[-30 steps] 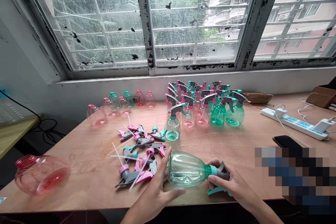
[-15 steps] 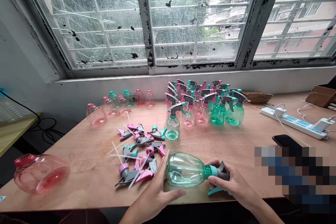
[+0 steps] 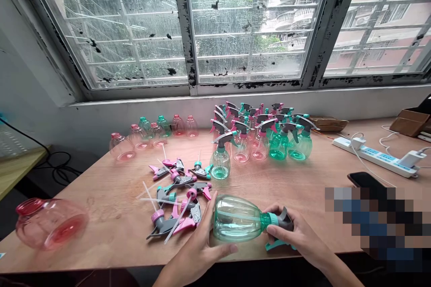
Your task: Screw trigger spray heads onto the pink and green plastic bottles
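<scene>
A clear green spray bottle (image 3: 237, 219) lies on its side above the table's front edge, base to the left. My left hand (image 3: 206, 237) cups its base end, fingers behind and thumb stretched along the near side. Closed around the collar and grey spray head at the other end is my right hand (image 3: 296, 233); its palm partly hides the head, and a teal trigger (image 3: 276, 245) shows below. Just left of the bottle is a pile of loose pink, teal and grey spray heads (image 3: 178, 202) with thin white tubes.
Several assembled spray bottles (image 3: 259, 139) stand at the back. Headless pink and green bottles (image 3: 158, 133) are at the back left, and a pink bottle (image 3: 54, 224) lies front left. At right are a power strip (image 3: 375, 158) and a dark phone (image 3: 367, 184).
</scene>
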The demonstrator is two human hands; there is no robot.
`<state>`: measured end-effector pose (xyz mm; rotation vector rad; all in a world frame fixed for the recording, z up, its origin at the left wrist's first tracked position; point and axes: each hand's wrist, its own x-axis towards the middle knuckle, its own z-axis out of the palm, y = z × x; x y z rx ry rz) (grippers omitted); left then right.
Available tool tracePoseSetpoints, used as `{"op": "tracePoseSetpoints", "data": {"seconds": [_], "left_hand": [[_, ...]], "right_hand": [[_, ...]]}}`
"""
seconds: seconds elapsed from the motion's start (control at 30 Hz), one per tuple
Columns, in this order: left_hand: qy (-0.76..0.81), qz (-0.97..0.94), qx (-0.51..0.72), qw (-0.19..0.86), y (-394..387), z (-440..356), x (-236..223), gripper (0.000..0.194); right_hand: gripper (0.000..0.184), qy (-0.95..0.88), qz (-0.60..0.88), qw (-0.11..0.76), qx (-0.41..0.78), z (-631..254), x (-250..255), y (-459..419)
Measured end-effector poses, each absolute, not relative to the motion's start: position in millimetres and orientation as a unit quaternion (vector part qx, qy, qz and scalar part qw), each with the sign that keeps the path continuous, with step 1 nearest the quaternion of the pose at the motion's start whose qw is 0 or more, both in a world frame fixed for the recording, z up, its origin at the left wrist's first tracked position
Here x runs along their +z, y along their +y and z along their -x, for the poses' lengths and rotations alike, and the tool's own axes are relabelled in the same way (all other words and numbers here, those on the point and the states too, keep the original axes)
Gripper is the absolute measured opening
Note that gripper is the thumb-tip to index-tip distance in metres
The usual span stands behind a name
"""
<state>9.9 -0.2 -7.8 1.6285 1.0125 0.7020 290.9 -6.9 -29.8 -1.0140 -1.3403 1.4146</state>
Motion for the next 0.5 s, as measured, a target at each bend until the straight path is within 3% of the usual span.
{"op": "tracePoseSetpoints", "data": {"seconds": [0.23, 0.4, 0.5], "left_hand": [[0.407, -0.719, 0.296, 0.480, -3.1, -8.6, -8.7, 0.098], [0.405, -0.705, 0.287, 0.507, -3.1, -8.6, -6.8, 0.119], [0.409, -0.693, 0.281, 0.523, -2.6, -8.9, -6.1, 0.116]], "right_hand": [[0.035, -0.537, 0.408, 0.465, 0.573, -291.5, -30.3, -7.4], [0.033, -0.530, 0.402, 0.471, 0.579, -290.3, -28.8, -8.7], [0.032, -0.529, 0.404, 0.472, 0.578, -289.0, -27.2, -9.8]]}}
